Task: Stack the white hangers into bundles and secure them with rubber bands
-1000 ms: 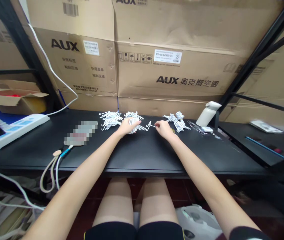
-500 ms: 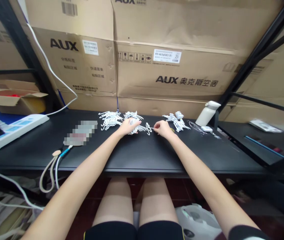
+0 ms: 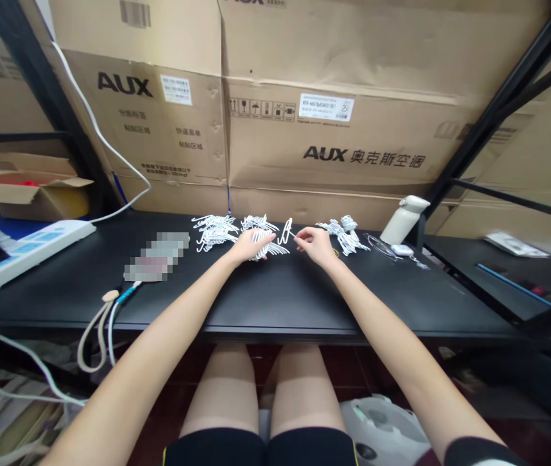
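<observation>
My left hand point(image 3: 248, 246) is wrapped around a bundle of white wire hooks point(image 3: 280, 248), their bent ends sticking out to the right past my fingers. Between the thumb and fingers of my right hand point(image 3: 314, 244) is the thin stem of a white wire hook point(image 3: 285, 231), whose bent end stands just above the bundle. Its exact shape is too small to make out. More white hooks lie in a pile point(image 3: 214, 232) left of my left hand, and another bunch point(image 3: 346, 234) rests beyond my right hand.
A white bottle point(image 3: 404, 220) and a small white case point(image 3: 401, 251) stand at the right. To the left lie a blurred-out phone-like object point(image 3: 158, 255) with a strap and a power strip point(image 3: 37, 252). Large cardboard boxes point(image 3: 324, 142) rise behind the black table point(image 3: 275, 304).
My right hand has shifted slightly left, and the hook in it has swung up and turned more upright near the bundle. My left hand has stayed in place around the bundle.
</observation>
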A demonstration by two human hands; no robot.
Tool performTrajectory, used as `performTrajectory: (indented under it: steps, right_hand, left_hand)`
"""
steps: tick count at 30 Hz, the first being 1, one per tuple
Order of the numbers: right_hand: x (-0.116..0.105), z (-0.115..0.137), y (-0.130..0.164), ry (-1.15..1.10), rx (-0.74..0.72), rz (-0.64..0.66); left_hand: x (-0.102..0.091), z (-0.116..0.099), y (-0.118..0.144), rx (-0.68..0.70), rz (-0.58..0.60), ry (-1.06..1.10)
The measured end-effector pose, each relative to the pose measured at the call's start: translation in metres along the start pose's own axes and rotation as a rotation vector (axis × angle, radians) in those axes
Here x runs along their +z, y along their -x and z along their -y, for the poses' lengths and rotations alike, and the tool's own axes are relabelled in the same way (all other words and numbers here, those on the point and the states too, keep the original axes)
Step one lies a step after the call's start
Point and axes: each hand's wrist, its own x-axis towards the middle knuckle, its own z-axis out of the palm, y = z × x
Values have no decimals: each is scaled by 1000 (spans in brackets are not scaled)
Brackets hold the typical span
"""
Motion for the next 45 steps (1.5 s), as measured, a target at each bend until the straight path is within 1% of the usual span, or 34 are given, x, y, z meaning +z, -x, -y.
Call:
performTrajectory:
  steps: [5, 8, 12, 17, 24, 28, 32, 34, 36, 40, 42, 45]
  right_hand:
    - [3, 4, 3, 5, -46, 55]
    - [4, 9, 6, 1, -52, 79]
    - [5, 14, 9, -20, -49, 165]
    - [3, 16, 9, 7, -57, 254]
    - [2, 18, 8, -144, 9, 370]
    - [1, 20, 8, -157, 8, 389]
    - [1, 24, 9, -78, -40, 335]
    - [2, 26, 10, -78, -39, 330]
    - [6, 27, 11, -111, 9, 402]
    - [14, 26, 14, -178, 128, 620]
    - [16, 26, 15, -213, 152, 670]
    - [18, 27, 17, -284, 161, 704]
  left_hand:
    - [0, 0, 1, 3, 14, -6]
    - [1, 0, 1, -1, 2, -2]
    - [2, 0, 1, 3, -5, 23]
    - [2, -2, 2, 5, 6, 42]
    - [3, -3, 3, -3, -14, 51]
    - [3, -1, 2, 7, -5, 76]
    - [4, 0, 1, -24, 6, 78]
    - [6, -1, 2, -31, 17, 95]
    - [8, -2, 3, -21, 39, 114]
    - [10, -4, 4, 24, 83, 147]
    - [10, -4, 4, 32, 98, 155]
    - [9, -3, 4, 46, 98, 143]
